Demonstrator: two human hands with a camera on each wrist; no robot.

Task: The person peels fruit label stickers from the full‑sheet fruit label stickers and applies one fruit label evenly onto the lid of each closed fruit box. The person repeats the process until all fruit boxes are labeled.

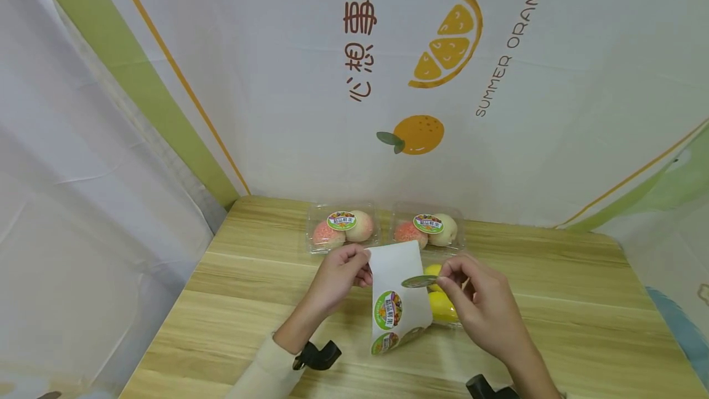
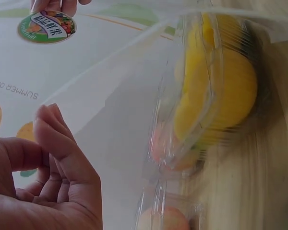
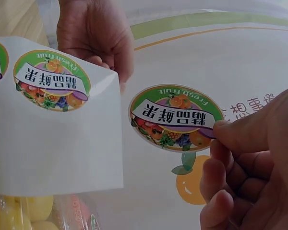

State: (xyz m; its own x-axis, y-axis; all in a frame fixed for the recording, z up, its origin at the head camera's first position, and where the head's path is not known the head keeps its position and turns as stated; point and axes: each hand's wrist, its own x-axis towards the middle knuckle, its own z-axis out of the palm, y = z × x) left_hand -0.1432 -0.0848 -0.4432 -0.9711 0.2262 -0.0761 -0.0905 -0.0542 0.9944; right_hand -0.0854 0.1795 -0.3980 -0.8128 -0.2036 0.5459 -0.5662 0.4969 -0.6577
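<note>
My left hand [image 1: 343, 273] pinches the upper left corner of a white sticker sheet [image 1: 396, 270], which hangs over the table with several oval fruit labels still on its lower part. Between thumb and fingertips, my right hand [image 1: 482, 300] pinches one loose oval sticker [image 3: 177, 117] by its edge. Green-rimmed and printed with fruit, the sticker is apart from the sheet in the right wrist view. Behind the sheet, partly hidden by it, sits a clear plastic box of yellow fruit [image 1: 443, 306]; the left wrist view shows its ribbed side and the yellow fruit [image 2: 230, 81] inside.
Two clear boxes of pinkish peaches stand at the table's back edge, the left box [image 1: 342, 228] and the right box [image 1: 428, 229], each with an oval label on its lid. A printed white curtain [image 1: 310, 109] hangs right behind the wooden table [image 1: 232, 300].
</note>
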